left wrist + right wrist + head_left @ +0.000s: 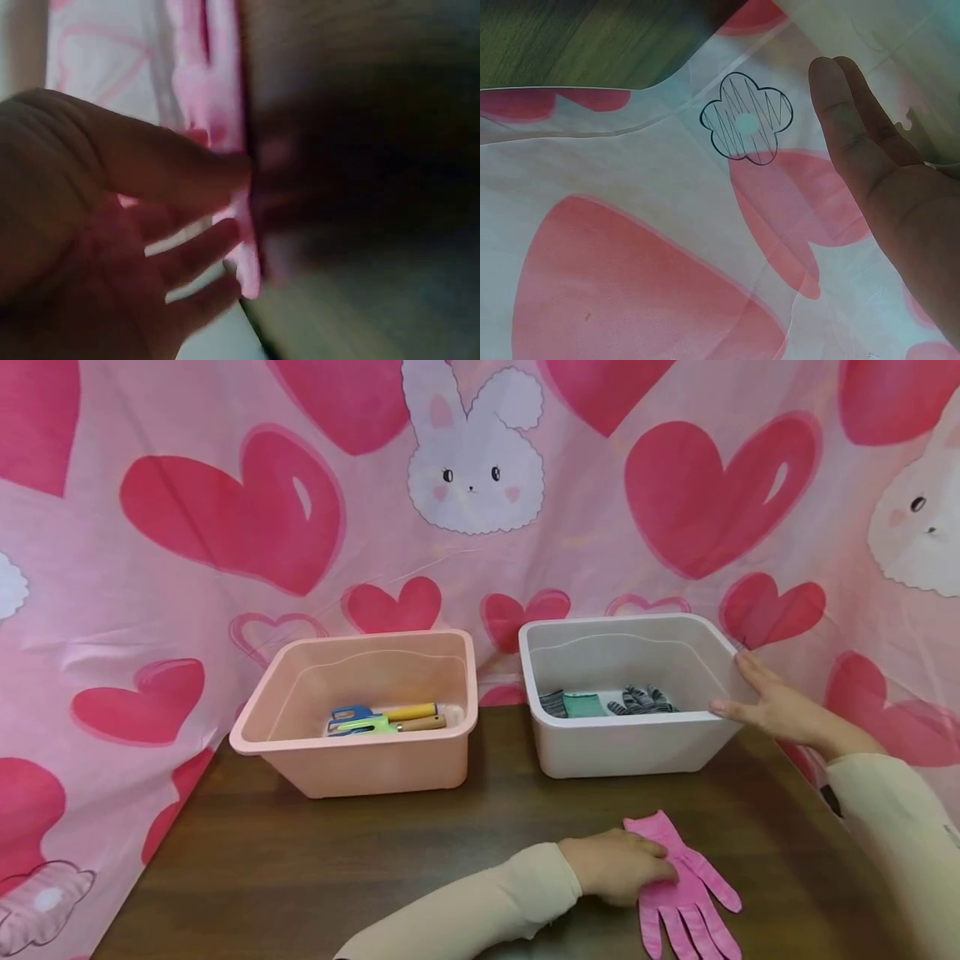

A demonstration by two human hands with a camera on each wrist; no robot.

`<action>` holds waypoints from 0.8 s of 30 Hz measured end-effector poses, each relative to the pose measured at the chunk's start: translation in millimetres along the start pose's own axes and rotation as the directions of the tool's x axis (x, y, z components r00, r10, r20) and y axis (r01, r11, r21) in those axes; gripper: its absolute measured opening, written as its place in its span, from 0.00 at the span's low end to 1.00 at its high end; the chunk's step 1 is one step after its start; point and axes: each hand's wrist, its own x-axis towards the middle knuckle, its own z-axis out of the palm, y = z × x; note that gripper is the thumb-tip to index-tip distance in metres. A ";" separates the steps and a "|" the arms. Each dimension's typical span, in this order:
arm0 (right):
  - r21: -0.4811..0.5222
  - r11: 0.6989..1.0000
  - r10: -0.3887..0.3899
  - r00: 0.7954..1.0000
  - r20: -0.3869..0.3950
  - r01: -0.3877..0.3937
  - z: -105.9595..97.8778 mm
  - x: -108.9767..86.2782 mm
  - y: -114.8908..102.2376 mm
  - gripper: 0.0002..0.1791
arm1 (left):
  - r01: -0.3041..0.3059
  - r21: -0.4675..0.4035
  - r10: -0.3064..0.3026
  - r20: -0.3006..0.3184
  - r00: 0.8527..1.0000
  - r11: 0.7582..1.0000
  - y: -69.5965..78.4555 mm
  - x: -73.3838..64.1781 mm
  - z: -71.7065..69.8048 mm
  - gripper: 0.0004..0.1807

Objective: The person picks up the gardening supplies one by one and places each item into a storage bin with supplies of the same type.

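Note:
A pink glove (686, 881) lies flat on the dark wooden table, its fingers toward the near edge. My left hand (622, 864) pinches its fabric near the palm. In the left wrist view, the thumb and fingertips meet the pink cloth (217, 97), which looks blurred. My right hand (772, 706) rests at the right side of the white tub (622, 747), thumb at the front corner and fingers along the side rim. Straight fingers (840, 112) show beside the tub's wall in the right wrist view. Inside the tub are grey striped gloves (641, 700) and a green piece of fabric (583, 705).
To the left stands a pink tub (375, 764) holding small hand tools (386, 720) with yellow, wooden, blue and green parts. A pink cloth backdrop (570, 560) with hearts and rabbits hangs behind the table (315, 860) and at its sides.

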 end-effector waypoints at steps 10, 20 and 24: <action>0.005 1.000 -0.005 1.000 0.016 0.005 -2.7 3.8 -1.6 0.63 | 0.252 0.129 -0.233 -0.140 0.962 0.959 -8.7 -16.0 11.2 0.17; -0.007 1.000 -0.002 1.000 0.014 0.002 -3.7 5.6 -0.5 0.63 | 0.298 0.129 -0.267 -0.217 0.939 0.946 -29.4 -26.6 20.8 0.16; -0.008 1.000 0.007 1.000 0.015 -0.007 -3.0 6.2 1.2 0.63 | 0.266 0.073 -0.244 -0.231 0.942 0.961 -37.9 -27.6 22.0 0.19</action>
